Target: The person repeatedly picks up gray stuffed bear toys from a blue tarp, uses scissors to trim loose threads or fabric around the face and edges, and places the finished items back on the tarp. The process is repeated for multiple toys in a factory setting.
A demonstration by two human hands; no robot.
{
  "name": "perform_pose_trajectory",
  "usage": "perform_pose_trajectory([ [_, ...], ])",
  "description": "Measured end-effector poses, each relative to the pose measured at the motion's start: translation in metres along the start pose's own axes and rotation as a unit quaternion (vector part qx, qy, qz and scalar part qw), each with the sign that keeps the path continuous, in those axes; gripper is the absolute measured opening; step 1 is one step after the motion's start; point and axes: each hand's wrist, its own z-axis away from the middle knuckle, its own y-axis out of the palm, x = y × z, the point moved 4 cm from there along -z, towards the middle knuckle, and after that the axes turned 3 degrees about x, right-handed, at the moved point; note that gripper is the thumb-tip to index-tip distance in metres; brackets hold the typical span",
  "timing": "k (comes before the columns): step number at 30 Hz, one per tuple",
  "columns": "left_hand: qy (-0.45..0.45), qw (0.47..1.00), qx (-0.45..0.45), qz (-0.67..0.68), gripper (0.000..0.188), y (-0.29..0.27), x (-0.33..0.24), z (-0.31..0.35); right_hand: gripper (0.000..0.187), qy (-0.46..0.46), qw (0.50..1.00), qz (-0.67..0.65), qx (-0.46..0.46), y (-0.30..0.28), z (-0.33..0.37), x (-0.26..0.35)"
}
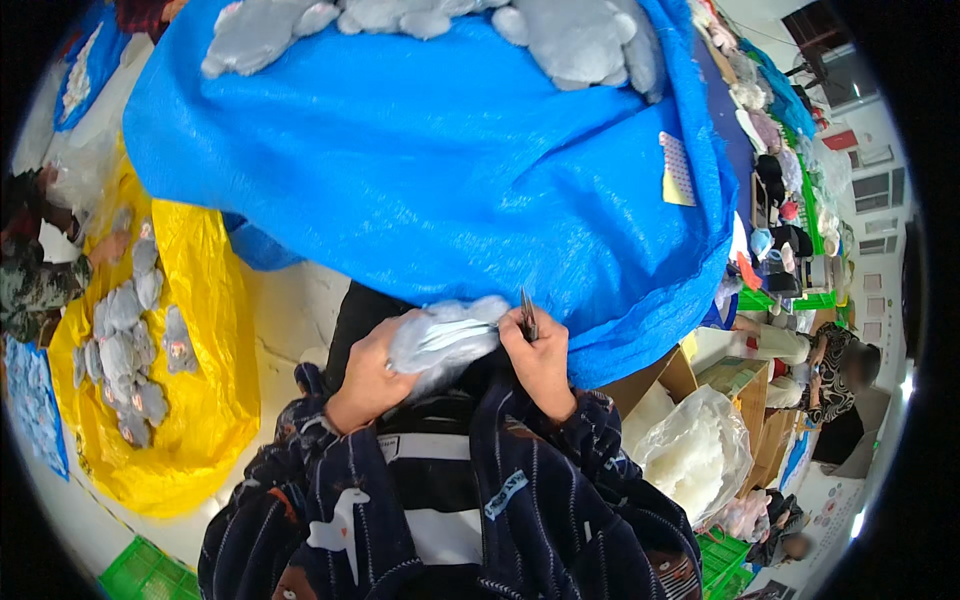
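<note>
Close to my body, my left hand [372,376] grips a grey plush piece [440,340] with a pale, whitish strip along its upper side. Right beside it is my right hand [541,362], closed around small metal snips [528,312] whose pointed end sticks up past the fingers. The thumb and fingertips of that hand come up to the plush piece's right end; whether they pinch it I cannot tell. Beyond both hands spreads a blue tarp-covered surface [420,180], with several grey plush pieces [575,40] lying at its far edge.
On the left, a yellow sheet [215,400] holds several small grey plush toys [125,345], and another person's hand [110,247] reaches over them. To my right stand cardboard boxes [672,378] and a clear bag of white stuffing [697,455]. A patterned card [677,168] lies on the tarp.
</note>
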Motion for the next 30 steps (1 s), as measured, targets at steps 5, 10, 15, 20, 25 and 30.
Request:
perform_pose_trajectory([
  [5, -0.011, 0.990, 0.052, -0.133, 0.049, 0.017, -0.005, -0.001, 0.021, -0.299, 0.934, 0.166, 0.101, 0.038, 0.016, 0.036],
  [10, 0.040, 0.996, 0.066, -0.045, 0.049, 0.011, -0.006, -0.003, 0.027, -0.391, 0.856, 0.280, 0.188, 0.061, 0.028, 0.046],
  [15, -0.008, 1.000, -0.003, 0.022, 0.038, 0.002, 0.005, -0.002, 0.010, -0.089, 0.996, 0.028, -0.011, 0.018, 0.003, 0.000],
  [20, -0.010, 1.000, 0.003, 0.011, 0.039, -0.008, 0.016, 0.007, 0.014, 0.201, 0.949, -0.221, 0.102, 0.015, 0.018, -0.059],
  [25, -0.025, 0.999, -0.035, -0.001, 0.043, -0.045, 0.018, 0.027, 0.017, 0.008, 0.977, -0.041, 0.211, 0.026, -0.010, 0.000],
  [30, -0.050, 0.908, -0.218, -0.354, 0.053, -0.181, -0.031, 0.061, 0.020, -0.263, 0.946, 0.184, 0.048, -0.028, -0.095, 0.096],
])
